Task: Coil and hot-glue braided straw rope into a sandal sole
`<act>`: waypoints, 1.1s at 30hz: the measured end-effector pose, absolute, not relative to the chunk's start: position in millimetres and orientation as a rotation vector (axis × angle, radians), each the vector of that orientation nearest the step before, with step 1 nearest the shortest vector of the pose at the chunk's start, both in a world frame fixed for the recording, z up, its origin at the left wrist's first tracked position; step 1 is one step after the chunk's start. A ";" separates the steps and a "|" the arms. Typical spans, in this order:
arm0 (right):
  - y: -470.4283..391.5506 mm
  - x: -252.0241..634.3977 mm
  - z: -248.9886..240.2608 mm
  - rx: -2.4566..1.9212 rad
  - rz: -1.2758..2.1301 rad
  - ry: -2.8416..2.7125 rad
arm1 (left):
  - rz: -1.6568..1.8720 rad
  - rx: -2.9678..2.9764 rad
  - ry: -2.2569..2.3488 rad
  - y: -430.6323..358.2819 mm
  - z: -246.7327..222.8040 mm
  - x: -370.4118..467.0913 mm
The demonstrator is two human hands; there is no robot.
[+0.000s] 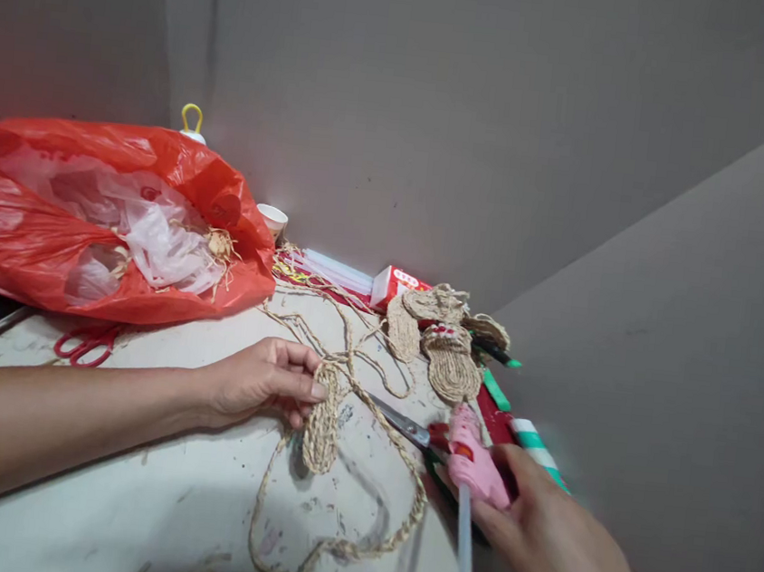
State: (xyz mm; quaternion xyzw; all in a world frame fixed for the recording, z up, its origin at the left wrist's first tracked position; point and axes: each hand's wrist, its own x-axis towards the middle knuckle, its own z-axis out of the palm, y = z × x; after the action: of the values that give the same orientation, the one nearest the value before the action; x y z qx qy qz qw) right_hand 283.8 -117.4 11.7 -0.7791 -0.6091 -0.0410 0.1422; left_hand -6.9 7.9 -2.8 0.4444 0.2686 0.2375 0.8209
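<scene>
Between the thumb and fingers of my left hand is a small oval coil of braided straw cord, held upright above the white table. From the coil a long loose tail of the same braid loops over the tabletop toward me. My right hand is wrapped round a pink hot glue gun, its nozzle pointing away from me and a clear glue stick sticking out of its back. Scissors with dark handles lie just left of the gun, their handles partly hidden by it.
A red plastic bag holding white bags and straw sits at the left, with red-handled scissors before it. Several woven straw soles, glue sticks, a red-white box and a paper cup lie along the grey wall.
</scene>
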 end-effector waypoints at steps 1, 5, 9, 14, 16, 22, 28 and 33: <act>-116.5 289.7 9.1 -2.350 -0.073 -1.804 | 0.507 0.954 0.568 7.9 -2.6 -7.0; -123.5 302.9 10.8 -2.380 0.080 -1.983 | 0.502 0.990 0.542 6.4 -0.5 -7.4; -132.0 277.3 32.3 -2.115 -0.159 -1.887 | 0.508 1.004 0.520 2.4 4.4 -6.8; -119.0 209.2 44.4 -1.571 0.153 -1.701 | 0.512 0.994 0.511 -2.5 8.4 -6.1; -110.7 189.6 40.1 -1.497 0.261 -1.687 | 0.506 1.000 0.511 -3.5 8.6 -5.9; -105.6 173.8 25.8 -1.387 0.154 -1.699 | 0.515 1.009 0.509 -4.8 8.2 -4.5; -111.3 170.4 20.4 -1.308 -0.063 -1.807 | 0.508 1.017 0.499 -6.5 6.8 -3.9; -109.5 168.1 19.7 -1.194 -0.118 -1.924 | 0.514 1.000 0.502 -7.8 6.6 -3.8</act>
State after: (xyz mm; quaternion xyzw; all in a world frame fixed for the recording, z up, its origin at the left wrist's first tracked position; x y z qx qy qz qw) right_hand 168.1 -109.5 19.7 -0.4770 -0.7687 -0.0471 0.4235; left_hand -3.8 -7.8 6.6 0.4689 0.2355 0.2410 0.8164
